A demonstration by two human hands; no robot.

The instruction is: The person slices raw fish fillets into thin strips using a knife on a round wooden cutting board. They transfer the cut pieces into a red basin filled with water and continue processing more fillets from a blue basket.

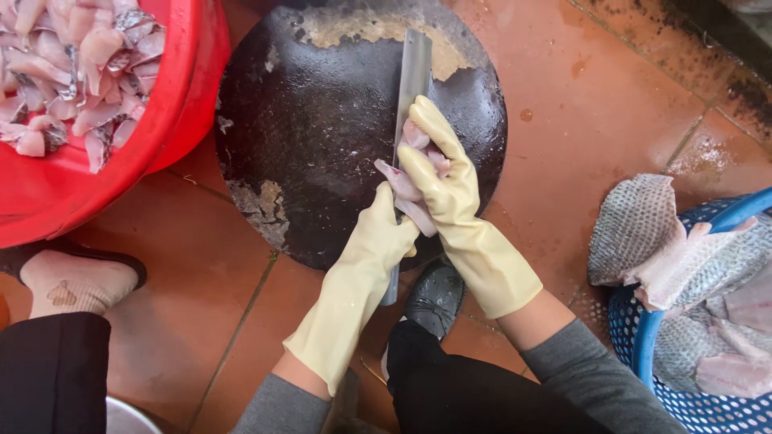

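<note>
At the far left a red plastic tub [173, 104] stands on the orange tiled floor [595, 96], heaped with pale pink cut fish pieces [76, 68] that show bits of silvery skin. Near the left edge, just below the tub, a foot in a light sock and dark sandal [72, 281] rests on the tiles, with a dark trouser leg under it; it seems to belong to another person. In the middle lies a round, dark, worn chopping board [322, 137], flat on the floor, its far rim and near-left edge scuffed pale. The left hand [382, 233], in a cream rubber glove, is closed around the handle of a cleaver [414, 80], whose long grey blade runs away from the person across the board. The right hand [438, 173], gloved the same way, presses down on a pink piece of fish [402, 189] lying on the board just beside the blade, fingers curled over it and touching the left hand. Below the hands a dark shoe [434, 297] sits at the board's near edge. At the far right a blue perforated basket [643, 337] holds large scaly fish fillets [643, 229], one draped over its rim, well apart from the board.
</note>
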